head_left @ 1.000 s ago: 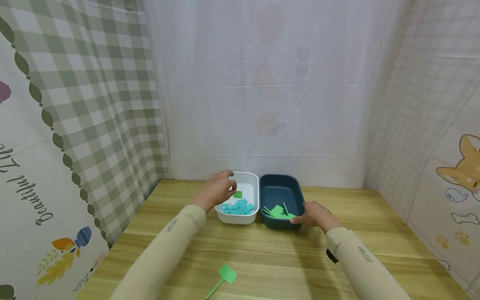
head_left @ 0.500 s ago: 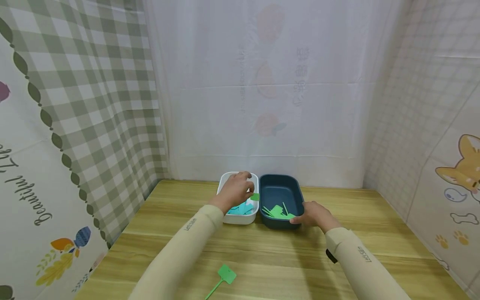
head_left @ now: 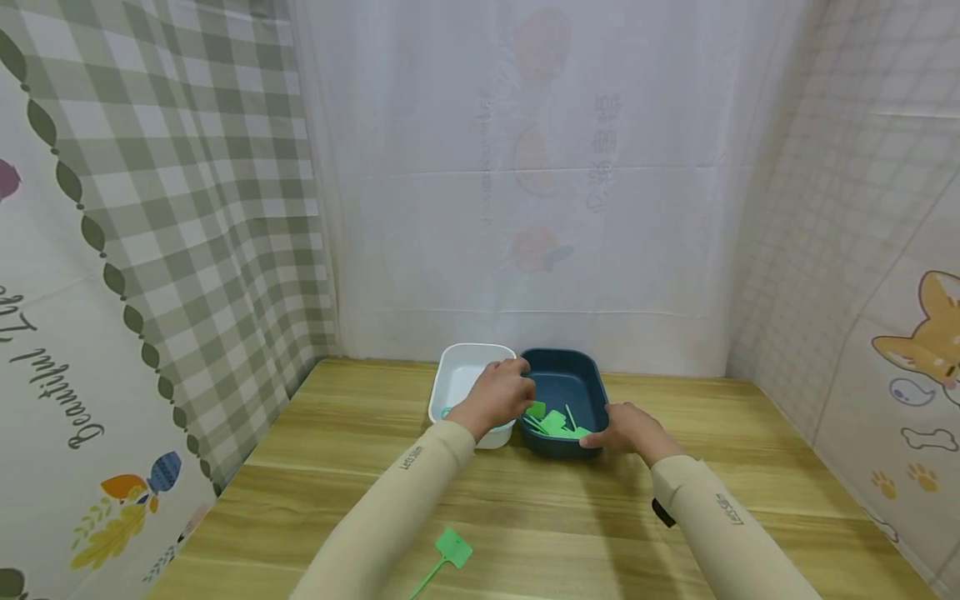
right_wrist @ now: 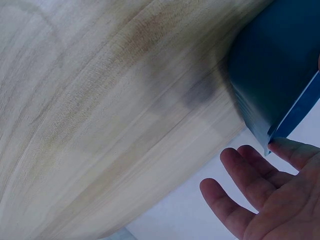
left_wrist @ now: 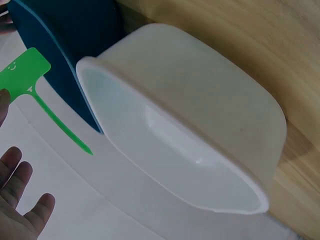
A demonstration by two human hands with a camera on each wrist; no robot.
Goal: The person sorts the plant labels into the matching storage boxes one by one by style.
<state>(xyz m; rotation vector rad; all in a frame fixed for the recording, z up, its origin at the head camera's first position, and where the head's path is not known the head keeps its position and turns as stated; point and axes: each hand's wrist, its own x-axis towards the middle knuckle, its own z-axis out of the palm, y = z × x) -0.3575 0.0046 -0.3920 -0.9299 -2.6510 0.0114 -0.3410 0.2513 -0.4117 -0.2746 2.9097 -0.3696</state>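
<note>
My left hand (head_left: 498,393) pinches a green plant label (left_wrist: 25,72) with a smiling face and a pointed stem, over the left side of a dark blue bin (head_left: 561,452). Several green plant labels (head_left: 555,422) lie inside that bin. With thumb and forefinger, my right hand (head_left: 632,430) holds its near right corner; the other fingers spread free in the right wrist view. Left of it and beside it stands a white bin (head_left: 452,379). Its turquoise pieces (head_left: 446,412) are mostly hidden by my left hand.
One more green plant label (head_left: 453,547) lies on the wooden table (head_left: 540,525) near the front. White curtains (head_left: 450,208) hang behind the bins, and a checked cloth (head_left: 225,167) stands at the left.
My left hand has carried the green plant label rightward from over the white bin to the dark blue bin. The right hand has stayed at its corner.
</note>
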